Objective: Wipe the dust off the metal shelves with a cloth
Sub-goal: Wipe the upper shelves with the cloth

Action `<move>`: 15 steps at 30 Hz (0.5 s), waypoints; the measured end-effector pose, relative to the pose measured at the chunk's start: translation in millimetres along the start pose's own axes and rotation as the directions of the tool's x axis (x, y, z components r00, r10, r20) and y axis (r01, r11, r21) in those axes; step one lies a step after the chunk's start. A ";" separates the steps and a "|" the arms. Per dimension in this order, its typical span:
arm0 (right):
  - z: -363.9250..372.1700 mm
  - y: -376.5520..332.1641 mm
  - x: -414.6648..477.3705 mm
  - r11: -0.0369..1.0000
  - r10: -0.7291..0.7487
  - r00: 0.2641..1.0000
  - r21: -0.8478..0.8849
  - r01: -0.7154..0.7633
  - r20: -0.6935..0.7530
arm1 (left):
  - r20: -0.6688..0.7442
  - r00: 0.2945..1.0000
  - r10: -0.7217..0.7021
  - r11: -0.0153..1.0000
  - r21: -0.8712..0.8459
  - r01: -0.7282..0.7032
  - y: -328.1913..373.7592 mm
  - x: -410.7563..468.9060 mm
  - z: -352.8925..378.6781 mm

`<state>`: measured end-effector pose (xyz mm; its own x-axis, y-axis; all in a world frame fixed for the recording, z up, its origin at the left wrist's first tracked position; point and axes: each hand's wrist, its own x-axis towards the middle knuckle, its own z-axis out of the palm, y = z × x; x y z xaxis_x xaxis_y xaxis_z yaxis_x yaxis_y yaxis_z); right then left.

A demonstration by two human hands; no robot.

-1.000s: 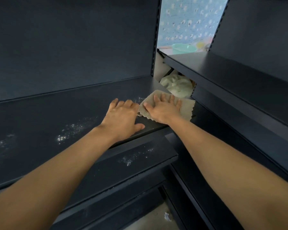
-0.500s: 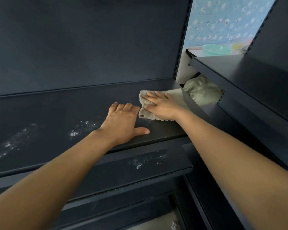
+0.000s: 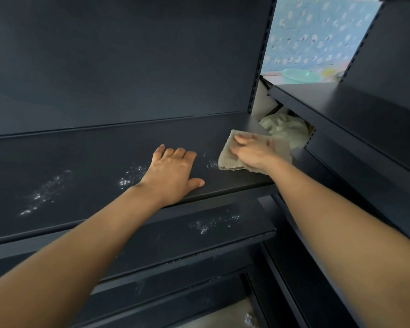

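A dark metal shelf [image 3: 85, 162] runs across the view, with patches of white dust [image 3: 45, 192] on its left half and just left of my left hand. My left hand [image 3: 171, 174] lies flat on the shelf with its fingers spread and nothing in it. My right hand [image 3: 253, 151] presses a beige ribbed cloth [image 3: 230, 159] onto the right end of the same shelf, fingers on top of the cloth. A small dust smear [image 3: 212, 163] shows between the two hands. On the lower shelf [image 3: 152, 242] there is another dust patch [image 3: 213, 223].
A second dark shelving unit [image 3: 355, 119] stands at the right at an angle, its shelf edge close to my right arm. A crumpled pale bag [image 3: 287, 131] lies in the gap between the units. Behind, a green basin [image 3: 301, 75] sits by a blue patterned wall.
My right hand has slid the cloth toward the left along the shelf's right end, and a dust smear now shows by the cloth. My left hand has stayed flat in place. The view has shifted left.
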<state>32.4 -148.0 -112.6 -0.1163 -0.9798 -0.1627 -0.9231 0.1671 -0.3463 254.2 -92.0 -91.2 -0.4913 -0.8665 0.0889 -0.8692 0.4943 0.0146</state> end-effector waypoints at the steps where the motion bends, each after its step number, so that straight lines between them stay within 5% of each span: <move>1: 6.5 -12.5 -4.7 0.998 -0.014 1.000 -0.068 0.016 0.017 | 0.012 1.000 -0.009 1.000 -0.003 0.009 -5.0 -4.6 -0.3; 7: 43.0 -84.1 -33.9 0.942 -0.218 0.973 -0.244 0.229 0.071 | 0.020 0.999 -0.027 0.999 -0.039 0.028 -25.7 -25.1 1.2; 15: 31.9 -46.2 -42.1 0.966 -0.139 0.990 -0.217 0.142 0.029 | 0.049 0.997 0.067 0.994 -0.093 -0.062 -17.5 -16.0 1.2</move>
<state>91.6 -110.9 -119.2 0.0241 -0.9899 -0.1400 -0.9876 -0.0019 -0.1570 277.3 -86.9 -94.1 -0.5508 -0.8337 0.0405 -0.8277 0.5518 0.1018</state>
